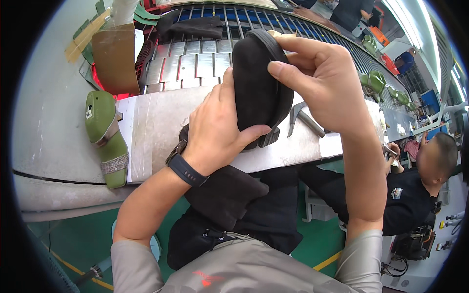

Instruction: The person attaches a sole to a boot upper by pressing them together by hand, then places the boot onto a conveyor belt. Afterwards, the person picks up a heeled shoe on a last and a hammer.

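A black suede boot (254, 83) is held upright over the bench, its rounded toe end pointing away from me. My left hand (215, 122) wraps its near left side, thumb across the lower part. My right hand (322, 73) pinches the rim near the toe, thumb on the dark edge. A small beige piece (283, 34) shows by the right fingertips; whether they hold it I cannot tell. A dark block heel (268, 138) shows at the near end. The soft dark shaft (224, 195) hangs toward my lap, partly behind my left wrist.
A green shoe last with a strappy sandal (107, 141) lies left on the pale bench (156, 132). Right of the boot lies a metal hand tool (310, 122). A slatted metal conveyor (190, 63) runs beyond, carrying dark material (195, 28). A co-worker (415, 190) sits at right.
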Available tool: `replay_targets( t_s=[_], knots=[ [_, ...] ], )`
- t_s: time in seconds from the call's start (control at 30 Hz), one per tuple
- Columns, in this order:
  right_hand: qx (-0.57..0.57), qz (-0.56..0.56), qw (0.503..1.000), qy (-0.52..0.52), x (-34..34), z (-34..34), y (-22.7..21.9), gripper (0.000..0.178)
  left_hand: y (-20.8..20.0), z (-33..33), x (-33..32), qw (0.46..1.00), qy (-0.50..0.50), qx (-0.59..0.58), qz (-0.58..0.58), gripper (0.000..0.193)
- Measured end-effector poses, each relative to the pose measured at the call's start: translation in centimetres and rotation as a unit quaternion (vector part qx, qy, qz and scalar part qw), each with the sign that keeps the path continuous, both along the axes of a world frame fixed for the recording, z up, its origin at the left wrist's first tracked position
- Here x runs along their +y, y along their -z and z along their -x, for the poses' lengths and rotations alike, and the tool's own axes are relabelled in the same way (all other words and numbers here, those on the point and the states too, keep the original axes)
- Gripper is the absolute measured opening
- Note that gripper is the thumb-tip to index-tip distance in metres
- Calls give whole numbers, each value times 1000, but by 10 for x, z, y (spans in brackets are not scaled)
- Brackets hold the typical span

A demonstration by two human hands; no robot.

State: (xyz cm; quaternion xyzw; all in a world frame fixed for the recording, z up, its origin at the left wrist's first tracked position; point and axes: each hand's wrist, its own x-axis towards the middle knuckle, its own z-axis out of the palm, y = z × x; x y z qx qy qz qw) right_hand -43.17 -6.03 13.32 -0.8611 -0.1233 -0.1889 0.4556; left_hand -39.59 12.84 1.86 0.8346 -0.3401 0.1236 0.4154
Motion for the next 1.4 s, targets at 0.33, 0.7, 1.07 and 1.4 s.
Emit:
replay_targets(
  t_s=[0.33, 0.7, 1.07, 1.4],
  knots=[
    [46, -28, 999, 8, 8, -3, -3, 36, 5, -4, 2, 1000, -9, -7, 12, 120],
    [91, 19, 995, -34, -6, -13, -17, 34, 10, -4, 2, 998, -17, -55, 21, 120],
    [-91, 289, 944, 127, 31, 5, 0, 23, 12, -8, 4, 999, -23, -49, -1, 122],
    [-23, 54, 993, 107, 11, 6, 87, 63, 18, -44, 11, 999, 33, 39, -2, 123]
  ],
)
